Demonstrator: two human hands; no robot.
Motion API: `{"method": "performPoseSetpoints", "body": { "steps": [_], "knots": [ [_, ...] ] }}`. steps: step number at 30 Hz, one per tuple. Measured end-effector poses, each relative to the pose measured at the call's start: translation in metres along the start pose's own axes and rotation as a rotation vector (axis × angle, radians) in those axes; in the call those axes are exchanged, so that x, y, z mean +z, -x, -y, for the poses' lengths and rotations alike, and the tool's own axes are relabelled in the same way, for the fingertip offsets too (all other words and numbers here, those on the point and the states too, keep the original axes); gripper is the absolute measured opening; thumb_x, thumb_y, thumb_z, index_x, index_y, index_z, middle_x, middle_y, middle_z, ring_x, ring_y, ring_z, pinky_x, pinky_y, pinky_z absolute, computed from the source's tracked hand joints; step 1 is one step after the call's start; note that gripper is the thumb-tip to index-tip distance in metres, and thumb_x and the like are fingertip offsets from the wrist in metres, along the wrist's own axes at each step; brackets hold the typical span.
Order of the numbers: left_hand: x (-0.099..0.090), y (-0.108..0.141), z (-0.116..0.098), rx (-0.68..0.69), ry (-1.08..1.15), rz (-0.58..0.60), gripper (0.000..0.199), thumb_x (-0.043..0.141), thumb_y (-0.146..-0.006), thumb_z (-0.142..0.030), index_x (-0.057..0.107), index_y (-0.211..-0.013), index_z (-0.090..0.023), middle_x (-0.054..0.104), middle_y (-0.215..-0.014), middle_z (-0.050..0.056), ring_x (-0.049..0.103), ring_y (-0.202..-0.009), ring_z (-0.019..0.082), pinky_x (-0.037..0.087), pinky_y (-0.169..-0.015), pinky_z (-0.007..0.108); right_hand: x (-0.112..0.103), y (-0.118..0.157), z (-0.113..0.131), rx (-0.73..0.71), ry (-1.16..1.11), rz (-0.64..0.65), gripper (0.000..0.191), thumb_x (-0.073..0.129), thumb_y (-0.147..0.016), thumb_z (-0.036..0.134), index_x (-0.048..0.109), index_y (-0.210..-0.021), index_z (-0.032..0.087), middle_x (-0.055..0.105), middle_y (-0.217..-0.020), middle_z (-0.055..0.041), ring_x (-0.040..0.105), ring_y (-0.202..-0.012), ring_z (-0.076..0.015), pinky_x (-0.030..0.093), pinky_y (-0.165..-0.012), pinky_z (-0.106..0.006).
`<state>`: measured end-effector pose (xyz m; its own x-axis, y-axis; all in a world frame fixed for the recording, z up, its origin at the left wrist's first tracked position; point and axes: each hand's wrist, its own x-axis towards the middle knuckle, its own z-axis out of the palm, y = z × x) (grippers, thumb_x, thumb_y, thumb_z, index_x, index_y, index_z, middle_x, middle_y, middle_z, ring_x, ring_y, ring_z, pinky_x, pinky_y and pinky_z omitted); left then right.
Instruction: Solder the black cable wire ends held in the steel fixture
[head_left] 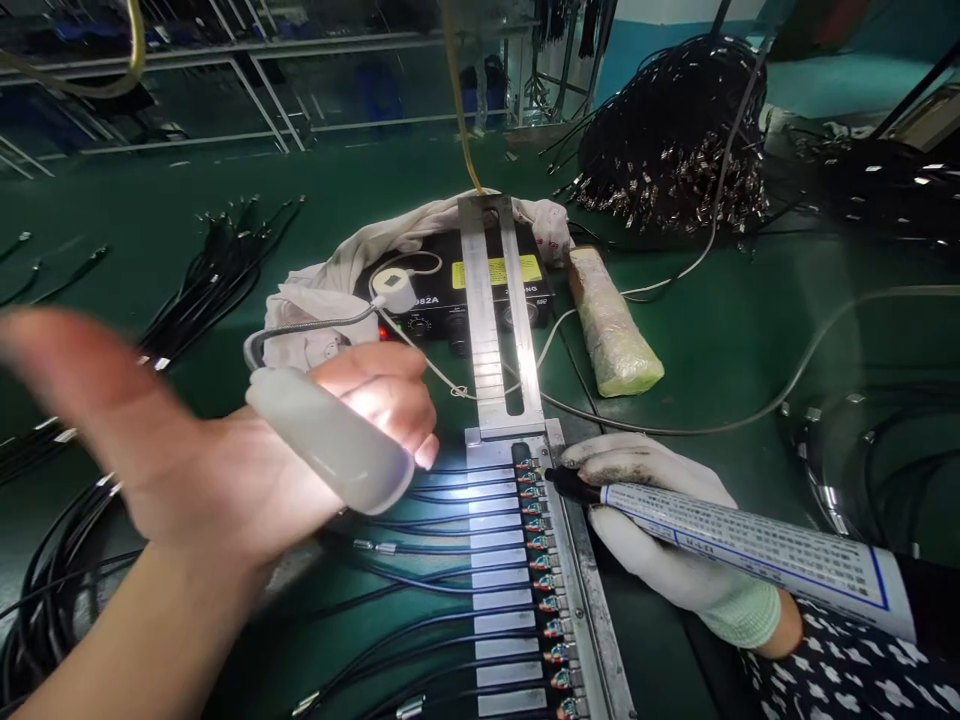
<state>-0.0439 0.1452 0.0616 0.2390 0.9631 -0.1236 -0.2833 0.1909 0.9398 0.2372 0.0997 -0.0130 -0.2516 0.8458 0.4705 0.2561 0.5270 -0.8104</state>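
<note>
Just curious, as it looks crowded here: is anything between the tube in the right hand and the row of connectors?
Nothing visible: the black tip of the tube in the gloved right hand sits right beside the upper connectors. The lamp head is to their left, covering part of the left hand.

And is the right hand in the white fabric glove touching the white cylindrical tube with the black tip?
Touching. In the head view, the gloved right hand grips the white tube, fingers on both sides near its black tip.
</note>
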Motion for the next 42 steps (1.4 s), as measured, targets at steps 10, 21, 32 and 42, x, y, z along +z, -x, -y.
{"method": "performPoseSetpoints", "body": {
  "steps": [10, 21, 32, 42],
  "knots": [
    [0.045, -0.001, 0.026, -0.074, 0.057, 0.013, 0.041, 0.046, -0.092, -0.042, 0.075, -0.087, -0.013, 0.069, -0.078, 0.005, 0.063, -0.076, 0.015, 0.051, -0.075, 0.024, 0.000, -0.003, 0.004, -0.009, -0.001, -0.023, 0.023, 0.067, -0.071, 0.005, 0.067, -0.091, 0.018, 0.071, -0.096, -0.0065, 0.068, -0.092, -0.0195, 0.056, -0.087, -0.031],
    [-0.002, 0.002, 0.079, 0.267, -1.018, 0.023, 0.034, 0.060, -0.083, -0.024, 0.059, -0.116, -0.020, 0.057, -0.119, 0.011, 0.053, -0.114, 0.028, 0.041, -0.104, 0.049, 0.000, -0.001, 0.002, 0.023, 0.032, -0.006, 0.026, 0.066, -0.072, 0.006, 0.066, -0.094, 0.021, 0.072, -0.099, -0.0060, 0.069, -0.093, -0.0231, 0.058, -0.086, -0.038],
    [-0.007, -0.007, 0.091, 0.323, -1.059, 0.023, 0.019, 0.061, -0.087, -0.024, 0.062, -0.105, -0.020, 0.059, -0.106, 0.006, 0.057, -0.102, 0.022, 0.046, -0.095, 0.039, 0.001, 0.000, -0.002, 0.028, 0.033, -0.002, 0.025, 0.068, -0.075, 0.009, 0.066, -0.096, 0.022, 0.071, -0.103, -0.0065, 0.068, -0.096, -0.0235, 0.058, -0.089, -0.039],
    [-0.007, -0.010, 0.090, 0.284, -1.150, 0.117, 0.019, 0.058, -0.086, -0.020, 0.062, -0.105, -0.023, 0.062, -0.098, 0.003, 0.056, -0.095, 0.021, 0.047, -0.087, 0.035, 0.001, -0.002, -0.001, 0.015, 0.045, -0.003, 0.025, 0.067, -0.075, 0.009, 0.066, -0.096, 0.021, 0.071, -0.102, -0.0073, 0.068, -0.096, -0.0241, 0.058, -0.087, -0.040]
  ]
}}
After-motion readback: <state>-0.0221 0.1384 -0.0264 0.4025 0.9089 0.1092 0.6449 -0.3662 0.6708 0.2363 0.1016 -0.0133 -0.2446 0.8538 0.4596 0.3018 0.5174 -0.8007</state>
